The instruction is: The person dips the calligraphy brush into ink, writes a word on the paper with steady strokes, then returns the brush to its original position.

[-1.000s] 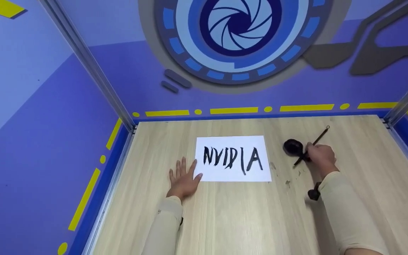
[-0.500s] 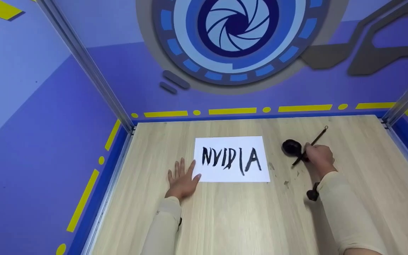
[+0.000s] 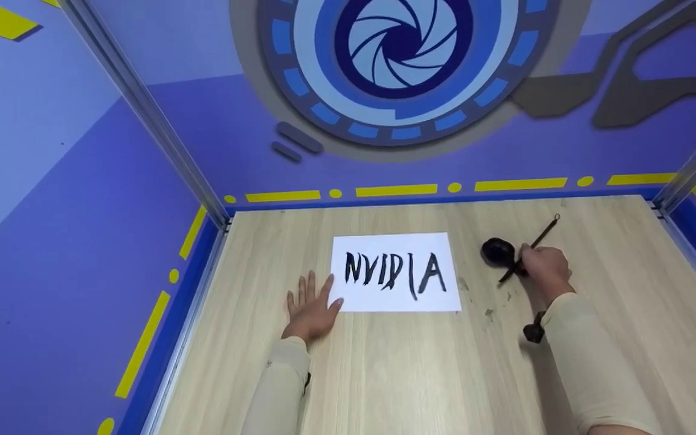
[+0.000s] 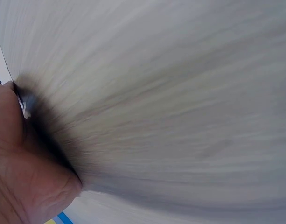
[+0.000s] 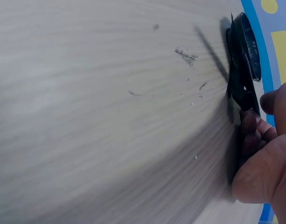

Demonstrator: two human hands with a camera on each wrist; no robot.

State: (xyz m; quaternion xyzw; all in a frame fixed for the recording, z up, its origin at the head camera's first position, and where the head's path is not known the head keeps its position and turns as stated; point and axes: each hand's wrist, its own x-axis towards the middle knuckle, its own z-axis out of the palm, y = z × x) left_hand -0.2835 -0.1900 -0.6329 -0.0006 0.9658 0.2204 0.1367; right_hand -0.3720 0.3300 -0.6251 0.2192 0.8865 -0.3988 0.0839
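In the head view a white sheet of paper lies on the table, lettered "NVIDIA" in black brush strokes. My left hand rests flat with spread fingers at its left edge, the thumb and index finger touching the paper. To the right, my right hand holds a dark calligraphy brush, its looped end pointing up and away. The brush's lower end is beside a black ink dish. In the right wrist view the dish stands just beyond the curled fingers, which partly hide the contact.
Dark smudges mark the wooden table between paper and right hand. A small black object shows beside the right wrist. Purple panels with metal corner posts close in the table's back and sides.
The head view has shifted slightly. Both hands, the paper, the brush and the dish keep nearly the same places.
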